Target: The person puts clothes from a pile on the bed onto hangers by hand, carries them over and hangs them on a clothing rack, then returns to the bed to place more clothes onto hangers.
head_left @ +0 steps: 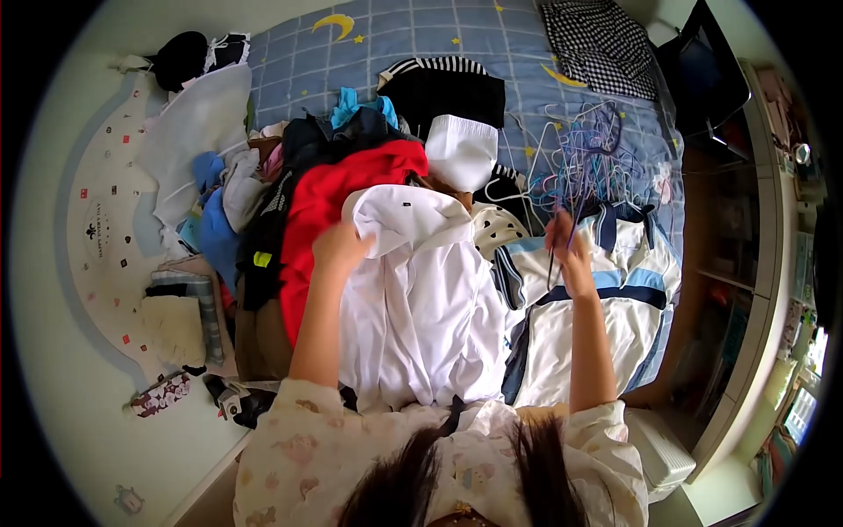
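A white long-sleeved shirt (413, 299) lies spread in front of me with its collar away from me. My left hand (342, 249) is at the left side of the collar, its fingers closed on the fabric; the fingertips are partly blurred. My right hand (572, 256) is raised over the clothes to the right and grips a dark, thin clothes hanger (551, 270), mostly hidden by the fingers. Beneath that hand is a white garment with navy and light blue bands (590, 325). Just beyond it lies a tangled heap of thin hangers (597, 158).
A red garment (351, 180) and a pile of dark and blue clothes lie to the left. White folded cloth (461, 151) and a black garment (448, 98) lie farther back on the blue bedspread (290, 66). Checked fabric (601, 48) is at the far right, beside a dark screen (707, 75).
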The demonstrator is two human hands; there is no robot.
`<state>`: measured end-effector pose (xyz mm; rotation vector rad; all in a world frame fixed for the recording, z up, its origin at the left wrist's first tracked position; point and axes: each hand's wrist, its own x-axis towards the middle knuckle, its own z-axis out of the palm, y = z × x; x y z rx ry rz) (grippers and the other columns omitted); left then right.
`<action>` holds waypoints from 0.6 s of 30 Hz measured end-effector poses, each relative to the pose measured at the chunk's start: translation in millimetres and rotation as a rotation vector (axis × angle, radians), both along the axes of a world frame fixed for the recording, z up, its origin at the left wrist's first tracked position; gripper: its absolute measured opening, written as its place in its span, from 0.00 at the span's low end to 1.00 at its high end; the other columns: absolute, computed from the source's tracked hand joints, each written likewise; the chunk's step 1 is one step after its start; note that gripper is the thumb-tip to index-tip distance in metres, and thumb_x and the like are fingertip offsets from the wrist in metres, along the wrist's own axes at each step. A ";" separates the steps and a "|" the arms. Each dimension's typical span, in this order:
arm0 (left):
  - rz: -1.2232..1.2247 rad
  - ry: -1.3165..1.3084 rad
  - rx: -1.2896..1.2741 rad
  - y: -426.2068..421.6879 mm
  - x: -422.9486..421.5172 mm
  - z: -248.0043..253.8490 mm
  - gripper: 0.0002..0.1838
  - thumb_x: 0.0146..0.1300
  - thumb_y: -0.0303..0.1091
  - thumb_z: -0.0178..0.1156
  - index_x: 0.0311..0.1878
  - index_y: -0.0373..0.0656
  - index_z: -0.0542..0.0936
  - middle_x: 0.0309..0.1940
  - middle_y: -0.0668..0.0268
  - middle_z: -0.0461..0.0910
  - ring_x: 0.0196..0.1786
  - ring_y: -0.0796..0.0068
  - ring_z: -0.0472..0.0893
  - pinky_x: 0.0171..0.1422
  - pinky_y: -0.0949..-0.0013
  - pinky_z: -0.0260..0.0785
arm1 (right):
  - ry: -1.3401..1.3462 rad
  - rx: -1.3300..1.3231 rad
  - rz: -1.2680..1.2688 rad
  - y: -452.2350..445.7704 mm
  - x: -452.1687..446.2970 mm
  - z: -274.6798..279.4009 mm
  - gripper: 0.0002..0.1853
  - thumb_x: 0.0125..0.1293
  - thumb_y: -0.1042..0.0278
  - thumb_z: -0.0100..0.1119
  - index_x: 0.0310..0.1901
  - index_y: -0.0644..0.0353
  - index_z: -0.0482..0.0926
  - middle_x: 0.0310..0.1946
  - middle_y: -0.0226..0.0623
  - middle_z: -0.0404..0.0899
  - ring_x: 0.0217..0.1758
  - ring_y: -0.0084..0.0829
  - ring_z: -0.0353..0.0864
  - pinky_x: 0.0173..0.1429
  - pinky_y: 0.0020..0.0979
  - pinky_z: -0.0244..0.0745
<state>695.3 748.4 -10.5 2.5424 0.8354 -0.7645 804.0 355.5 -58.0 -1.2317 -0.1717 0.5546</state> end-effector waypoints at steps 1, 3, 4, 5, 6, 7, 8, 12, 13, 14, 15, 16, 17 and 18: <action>0.034 -0.161 0.211 2.4 12.8 -6.7 0.22 0.53 0.54 0.62 0.36 0.42 0.82 0.36 0.56 0.83 0.40 0.53 0.82 0.42 0.55 0.74 | 0.109 0.111 0.108 -7.1 -7.8 5.1 0.40 0.57 0.51 0.58 0.67 0.69 0.61 0.45 0.34 0.70 0.40 0.24 0.67 0.47 0.26 0.63; 0.060 -0.149 0.315 15.7 26.7 -30.5 0.20 0.55 0.52 0.62 0.35 0.42 0.82 0.36 0.57 0.83 0.40 0.53 0.83 0.42 0.55 0.74 | 0.289 0.260 0.315 -18.6 -28.5 15.7 0.42 0.57 0.45 0.56 0.66 0.69 0.63 0.45 0.34 0.71 0.37 0.23 0.65 0.42 0.25 0.61; 0.072 -0.141 0.367 19.7 26.7 -38.7 0.19 0.55 0.51 0.62 0.35 0.42 0.82 0.35 0.57 0.83 0.40 0.53 0.83 0.41 0.54 0.74 | 0.360 0.298 0.414 -24.0 -40.6 20.4 0.43 0.56 0.42 0.56 0.65 0.70 0.65 0.45 0.34 0.72 0.35 0.22 0.64 0.39 0.24 0.59; 0.003 -0.139 0.353 22.7 21.4 -45.3 0.18 0.56 0.50 0.61 0.35 0.42 0.81 0.35 0.56 0.83 0.39 0.53 0.83 0.41 0.54 0.74 | 0.404 0.235 0.477 -33.5 -50.3 18.3 0.41 0.55 0.45 0.57 0.64 0.70 0.67 0.45 0.34 0.73 0.35 0.23 0.65 0.40 0.24 0.60; -0.068 -0.139 0.340 25.0 16.7 -48.8 0.17 0.57 0.49 0.61 0.34 0.42 0.81 0.35 0.56 0.83 0.39 0.53 0.83 0.41 0.53 0.74 | 0.445 0.172 0.539 -43.4 -56.5 15.3 0.40 0.55 0.47 0.58 0.63 0.71 0.68 0.45 0.35 0.74 0.34 0.23 0.65 0.41 0.24 0.61; -0.141 -0.137 0.326 24.0 14.4 -42.2 0.17 0.58 0.48 0.60 0.34 0.42 0.81 0.34 0.56 0.83 0.39 0.53 0.83 0.40 0.53 0.74 | 0.430 0.096 0.599 -48.3 -59.9 23.4 0.38 0.54 0.49 0.58 0.61 0.71 0.70 0.44 0.35 0.76 0.34 0.23 0.67 0.41 0.24 0.63; -0.154 -0.162 0.328 19.7 11.1 -36.2 0.16 0.59 0.47 0.59 0.34 0.42 0.81 0.34 0.55 0.83 0.38 0.53 0.82 0.40 0.53 0.74 | 0.399 0.072 0.665 -54.2 -63.7 21.6 0.37 0.54 0.52 0.58 0.62 0.71 0.70 0.43 0.36 0.77 0.34 0.23 0.69 0.41 0.25 0.67; -0.191 -0.295 0.307 -34.9 -7.5 29.5 0.13 0.60 0.42 0.56 0.31 0.42 0.81 0.29 0.54 0.82 0.34 0.52 0.82 0.38 0.52 0.73 | 0.351 -0.065 0.808 -53.5 -69.6 36.0 0.35 0.52 0.62 0.60 0.63 0.69 0.69 0.44 0.34 0.77 0.36 0.22 0.71 0.44 0.25 0.69; -0.242 -0.320 0.258 -47.0 -15.3 48.8 0.12 0.59 0.41 0.56 0.30 0.43 0.81 0.27 0.55 0.82 0.33 0.53 0.81 0.37 0.52 0.72 | 0.323 -0.099 0.854 -51.9 -68.0 40.4 0.35 0.52 0.65 0.61 0.63 0.68 0.69 0.45 0.34 0.77 0.38 0.22 0.72 0.46 0.25 0.69; -0.291 -0.349 0.211 -57.5 -24.6 65.8 0.11 0.58 0.41 0.56 0.29 0.43 0.80 0.26 0.56 0.81 0.32 0.53 0.81 0.37 0.52 0.72 | 0.273 -0.167 0.869 -48.2 -67.7 46.4 0.35 0.51 0.66 0.62 0.63 0.67 0.69 0.46 0.34 0.77 0.40 0.23 0.72 0.48 0.26 0.70; -0.385 -0.443 0.135 -65.0 -36.4 77.7 0.11 0.57 0.40 0.57 0.28 0.43 0.79 0.25 0.56 0.80 0.31 0.52 0.80 0.36 0.51 0.71 | 0.221 -0.235 0.884 -43.0 -68.7 53.4 0.35 0.50 0.68 0.62 0.64 0.66 0.69 0.46 0.34 0.77 0.42 0.23 0.72 0.50 0.27 0.70; -0.480 -0.535 0.060 -74.4 -48.7 93.6 0.10 0.56 0.40 0.57 0.26 0.43 0.78 0.23 0.57 0.79 0.30 0.52 0.80 0.35 0.51 0.70 | 0.169 -0.304 0.896 -39.9 -70.1 60.4 0.36 0.49 0.69 0.62 0.64 0.65 0.69 0.47 0.34 0.76 0.44 0.24 0.73 0.52 0.28 0.70; -0.506 -0.566 -0.023 -86.4 -62.1 112.4 0.10 0.55 0.38 0.58 0.25 0.42 0.75 0.23 0.57 0.78 0.30 0.51 0.78 0.34 0.51 0.68 | 0.125 -0.352 0.923 -38.2 -71.7 61.1 0.39 0.45 0.72 0.62 0.65 0.60 0.68 0.51 0.35 0.76 0.51 0.27 0.72 0.59 0.30 0.68; -0.557 -0.684 -0.158 -91.3 -75.8 126.6 0.09 0.55 0.36 0.59 0.26 0.42 0.74 0.24 0.56 0.76 0.31 0.51 0.77 0.35 0.50 0.66 | 0.037 -0.325 0.970 -33.5 -72.3 69.8 0.39 0.45 0.72 0.61 0.66 0.59 0.68 0.51 0.35 0.76 0.52 0.27 0.72 0.60 0.30 0.67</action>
